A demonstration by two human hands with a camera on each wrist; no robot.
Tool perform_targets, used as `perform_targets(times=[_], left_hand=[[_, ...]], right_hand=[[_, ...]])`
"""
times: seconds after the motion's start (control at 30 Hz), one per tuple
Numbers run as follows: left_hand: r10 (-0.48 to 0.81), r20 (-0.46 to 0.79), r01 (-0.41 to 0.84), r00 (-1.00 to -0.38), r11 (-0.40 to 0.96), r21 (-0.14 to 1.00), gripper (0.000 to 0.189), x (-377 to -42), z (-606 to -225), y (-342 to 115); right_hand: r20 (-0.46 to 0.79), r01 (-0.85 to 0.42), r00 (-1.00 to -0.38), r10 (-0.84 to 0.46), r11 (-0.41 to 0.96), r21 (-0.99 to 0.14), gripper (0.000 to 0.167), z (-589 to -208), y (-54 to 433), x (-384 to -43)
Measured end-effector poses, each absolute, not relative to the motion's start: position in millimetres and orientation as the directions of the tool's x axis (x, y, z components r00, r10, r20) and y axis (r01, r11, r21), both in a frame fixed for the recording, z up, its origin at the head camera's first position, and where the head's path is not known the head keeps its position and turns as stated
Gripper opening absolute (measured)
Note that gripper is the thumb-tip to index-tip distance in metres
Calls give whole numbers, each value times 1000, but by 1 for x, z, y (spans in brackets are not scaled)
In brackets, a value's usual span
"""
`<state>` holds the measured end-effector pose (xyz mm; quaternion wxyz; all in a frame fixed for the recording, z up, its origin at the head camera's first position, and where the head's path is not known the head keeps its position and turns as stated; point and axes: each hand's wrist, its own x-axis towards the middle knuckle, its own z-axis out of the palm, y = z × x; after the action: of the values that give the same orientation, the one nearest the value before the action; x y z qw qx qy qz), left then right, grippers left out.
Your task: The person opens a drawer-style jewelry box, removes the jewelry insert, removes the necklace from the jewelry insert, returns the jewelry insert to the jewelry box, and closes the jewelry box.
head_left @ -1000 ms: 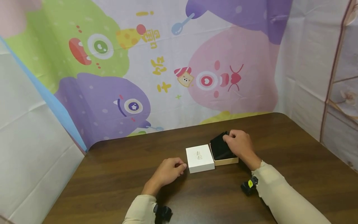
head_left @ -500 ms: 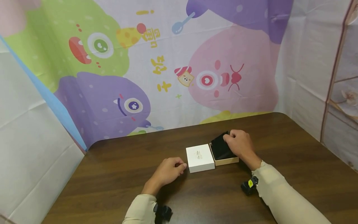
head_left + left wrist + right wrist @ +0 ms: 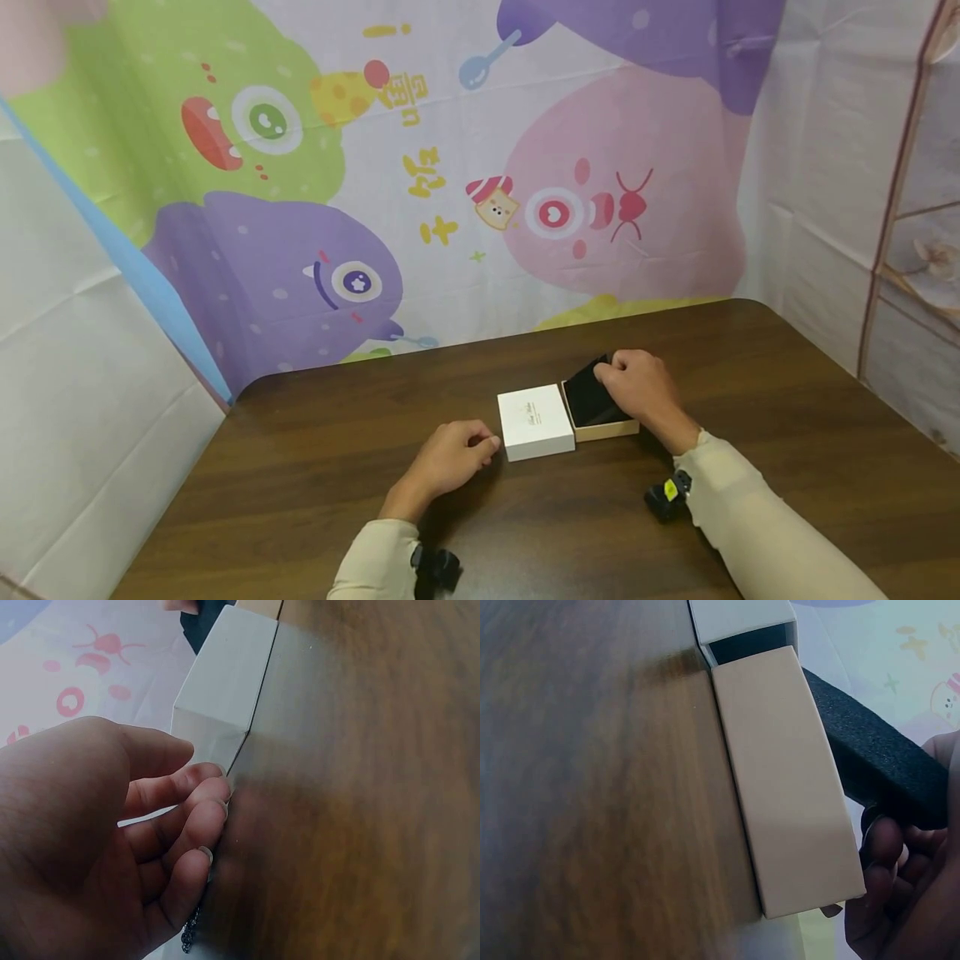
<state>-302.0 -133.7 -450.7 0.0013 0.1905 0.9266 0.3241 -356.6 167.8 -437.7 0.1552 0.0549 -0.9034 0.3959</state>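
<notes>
The right hand (image 3: 637,385) pinches the raised edge of a black foam insert (image 3: 594,398), its thumb on the near face. In the right wrist view the foam pad (image 3: 885,742) stands tilted up out of a light-brown box base (image 3: 787,787). To the left lies a white box lid (image 3: 536,423) with small printed lettering, against the base. The left hand (image 3: 450,458) rests beside the lid's left side. Its fingers are loosely curled in the left wrist view, thumb apart from them. Below the little finger there shows a short dark chain (image 3: 189,931), mostly hidden behind the hand.
Both boxes lie on a dark wooden table (image 3: 555,525) near its far edge. Behind it hangs a cartoon-printed cloth (image 3: 450,308), with pale cloth walls at left and right. Each forearm bears a black wrist camera (image 3: 663,500).
</notes>
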Motion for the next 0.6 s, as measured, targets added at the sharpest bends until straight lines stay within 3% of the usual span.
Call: perform_targets(times=[0.6], left_hand=[[344, 114, 340, -932, 720, 605, 18, -303, -451, -134]], right_hand=[[218, -149, -976, -3, 738, -658, 37, -433, 167, -352]])
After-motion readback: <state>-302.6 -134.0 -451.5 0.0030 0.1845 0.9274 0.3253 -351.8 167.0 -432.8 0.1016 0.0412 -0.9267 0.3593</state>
